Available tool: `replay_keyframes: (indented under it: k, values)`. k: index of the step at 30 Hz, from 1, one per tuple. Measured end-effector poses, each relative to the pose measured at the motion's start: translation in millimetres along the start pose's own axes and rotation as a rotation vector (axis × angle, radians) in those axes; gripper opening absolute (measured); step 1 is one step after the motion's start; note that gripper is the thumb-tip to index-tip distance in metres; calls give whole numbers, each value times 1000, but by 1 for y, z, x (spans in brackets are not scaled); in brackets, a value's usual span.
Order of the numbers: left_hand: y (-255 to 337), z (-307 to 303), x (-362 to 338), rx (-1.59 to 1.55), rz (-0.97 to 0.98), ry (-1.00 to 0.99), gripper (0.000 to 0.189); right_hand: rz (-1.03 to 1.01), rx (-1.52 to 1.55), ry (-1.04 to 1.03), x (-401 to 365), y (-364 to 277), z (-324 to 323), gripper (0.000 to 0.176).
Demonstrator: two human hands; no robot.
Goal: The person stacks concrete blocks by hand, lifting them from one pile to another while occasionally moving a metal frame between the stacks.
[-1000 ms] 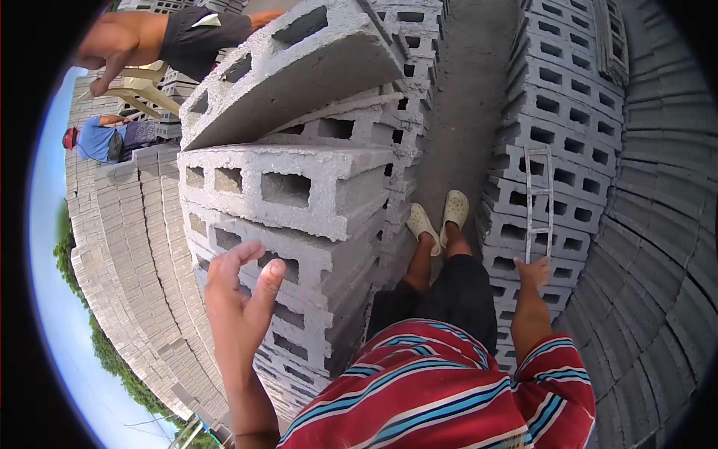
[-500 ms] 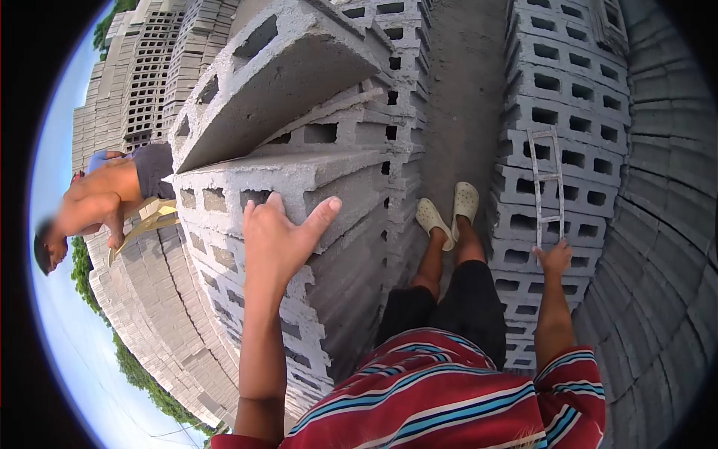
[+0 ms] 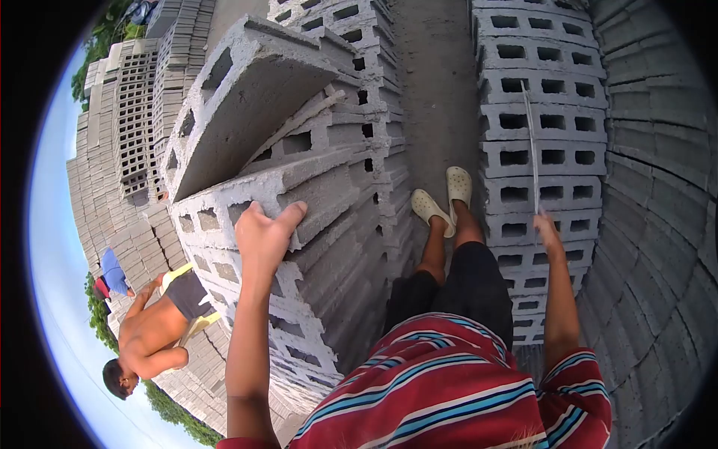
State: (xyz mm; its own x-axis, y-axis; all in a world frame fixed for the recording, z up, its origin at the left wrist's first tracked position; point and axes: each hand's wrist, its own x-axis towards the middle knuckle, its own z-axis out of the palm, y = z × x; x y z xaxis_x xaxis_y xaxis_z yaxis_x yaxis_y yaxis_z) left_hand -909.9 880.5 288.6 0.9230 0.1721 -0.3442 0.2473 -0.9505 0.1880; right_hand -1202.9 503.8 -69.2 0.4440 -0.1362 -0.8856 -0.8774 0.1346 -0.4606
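Observation:
My left hand (image 3: pixel 263 233) is on the end of a grey hollow concrete block (image 3: pixel 247 185) in the stack at left. Its fingers curl in at a hole and the thumb lies over the block's edge; the fingertips are hidden. A tilted hollow block (image 3: pixel 258 101) leans above that one. My right hand (image 3: pixel 550 230) is closed around the near end of a thin ladder-shaped frame (image 3: pixel 532 142), seen almost edge-on. The frame is over the holed faces of the right-hand block stack (image 3: pixel 516 172).
Between the two stacks runs a narrow dirt path (image 3: pixel 432 97), where my feet in pale clogs (image 3: pixel 458 187) stand. A bare-backed person (image 3: pixel 157 322) bends beyond the left stack, with another person in blue (image 3: pixel 114 271) behind. More stacked blocks (image 3: pixel 658 224) line the far right.
My left hand has settled onto the block, its fingers now further in at the hole. My right hand has turned the frame from face-on to edge-on. The bare-backed person has shifted down the view.

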Motion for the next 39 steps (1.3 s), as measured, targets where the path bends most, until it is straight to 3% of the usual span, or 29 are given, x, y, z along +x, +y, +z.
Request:
replay_keyframes:
  k: [2, 5, 8, 11, 12, 15, 20, 23, 24, 27, 28, 31, 34, 39]
  values:
    - [0, -1, -1, -18, 1, -4, 51, -44, 792, -343, -25, -21, 18, 69]
    - [-1, 0, 2, -54, 14, -1, 49, -141, 1308, -671, -58, -70, 49, 74]
    - [-1, -3, 1, -82, -17, -59, 47, -416, 1318, -699, -50, -75, 70, 67]
    - [3, -6, 2, -117, -44, -138, 44, -306, 1278, -536, -9, -51, 87, 56]
    - [3, -7, 0, -139, -41, -146, 43, -271, 1362, -569, -6, -52, 93, 51]
    - [6, -5, -1, -201, -18, -141, 41, -320, 1585, -935, -20, -72, 100, 55]
    - [2, -5, -2, -267, -36, -210, 37, -438, 1731, -844, -2, -72, 132, 57]
    - [4, -5, 2, -290, -37, -221, 36, -382, 1650, -724, -2, -76, 135, 60]
    - [7, -6, -1, -315, -46, -239, 36, -404, 1679, -800, -9, -80, 130, 69]
    - [10, -4, -4, -384, -47, -263, 34, -366, 1467, -797, -18, -82, 107, 67]
    - [11, -5, -4, -403, -52, -282, 34, -254, 1377, -684, -27, -85, 100, 64]
    - [9, -14, -1, -402, -61, -353, 31, -171, 958, -299, -65, -91, 110, 55]
    - [25, -19, -10, -348, -73, -341, 26, -336, 626, -256, -98, -90, 128, 48]
    - [18, -31, -5, -250, -119, -277, 30, -280, 591, -543, -165, -116, 164, 62]
